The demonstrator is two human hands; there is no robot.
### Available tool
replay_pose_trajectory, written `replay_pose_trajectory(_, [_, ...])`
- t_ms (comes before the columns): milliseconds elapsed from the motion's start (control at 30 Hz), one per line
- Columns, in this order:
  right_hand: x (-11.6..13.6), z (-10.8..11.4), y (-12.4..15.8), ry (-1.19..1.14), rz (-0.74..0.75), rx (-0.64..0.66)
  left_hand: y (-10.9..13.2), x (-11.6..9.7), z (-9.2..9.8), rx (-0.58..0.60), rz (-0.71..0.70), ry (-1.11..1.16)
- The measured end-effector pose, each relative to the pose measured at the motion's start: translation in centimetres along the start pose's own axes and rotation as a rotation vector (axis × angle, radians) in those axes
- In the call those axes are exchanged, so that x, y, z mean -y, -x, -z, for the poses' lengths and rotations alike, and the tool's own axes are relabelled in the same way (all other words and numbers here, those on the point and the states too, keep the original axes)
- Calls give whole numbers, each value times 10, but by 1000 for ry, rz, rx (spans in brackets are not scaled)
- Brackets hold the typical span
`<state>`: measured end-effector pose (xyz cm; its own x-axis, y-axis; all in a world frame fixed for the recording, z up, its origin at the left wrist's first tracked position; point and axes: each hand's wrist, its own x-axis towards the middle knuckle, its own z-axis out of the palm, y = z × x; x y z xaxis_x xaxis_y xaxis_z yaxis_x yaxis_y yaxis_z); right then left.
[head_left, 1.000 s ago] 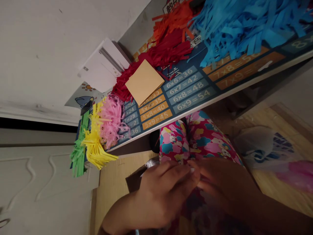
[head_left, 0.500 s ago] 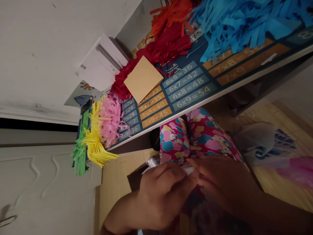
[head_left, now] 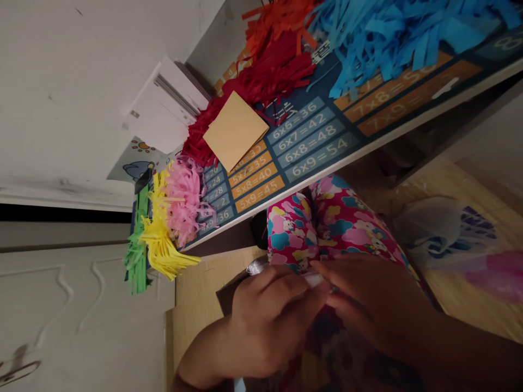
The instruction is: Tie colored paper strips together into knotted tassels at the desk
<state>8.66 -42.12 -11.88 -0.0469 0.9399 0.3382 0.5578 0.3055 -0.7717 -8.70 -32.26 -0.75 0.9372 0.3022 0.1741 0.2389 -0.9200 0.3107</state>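
Observation:
Above my lap, my left hand (head_left: 273, 318) is closed with a small white piece (head_left: 312, 279) between its fingers. I cannot make out what kind of thing the white piece is. My right hand (head_left: 363, 302) meets it from the right, fingers bent and pressed together at the same spot, where a small dark, shiny bit shows. Most of what the fingers hold is hidden. Beneath the hands are legs in bright patterned trousers (head_left: 292, 228). A bundle of silvery strands (head_left: 257, 265) shows just beyond my left hand.
On the desk (head_left: 310, 147), printed with times tables, lie a folded tan paper (head_left: 236, 132) and fringed strips: blue (head_left: 379, 38), red (head_left: 273, 71), orange (head_left: 281, 22), pink (head_left: 186, 196), yellow (head_left: 163, 245) and green (head_left: 138, 256). A plastic bag (head_left: 445, 234) lies on the floor at right.
My hands stay together over my lap with only slight finger movement; a little more of the white piece shows. The view has shifted slightly.

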Motion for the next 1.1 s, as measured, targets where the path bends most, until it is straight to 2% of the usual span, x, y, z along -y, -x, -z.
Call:
replay_pose_trajectory(200, [-3, 1, 2, 4, 7, 3, 4, 0, -1, -43, 0, 27])
replay_pose_trajectory(333, [-6, 0, 5, 17, -6, -7, 7, -3, -4, -18, 6, -12])
replay_pose_trajectory(533, [-11, -3, 6, 55, -19, 5, 8, -6, -13, -147, 14, -88])
replay_pose_trajectory(600, [-12, -6, 6, 96, 17, -21, 9, -7, -15, -160, 14, -103])
replay_pose_trajectory(700, [-12, -7, 4, 159, 149, -101, 9, -6, -16, -176, 17, -100])
replay_pose_trajectory(833, [-8, 0, -5, 216, 255, -182, 10, -4, -20, -188, 1, -89])
replay_pose_trajectory(967, [-6, 8, -15, 182, 241, -197, 12, -2, -25, -210, -6, -84])
replay_pose_trajectory(1100, [-12, 8, -11, 61, 178, -193, 16, -3, -22, -195, 27, -86])
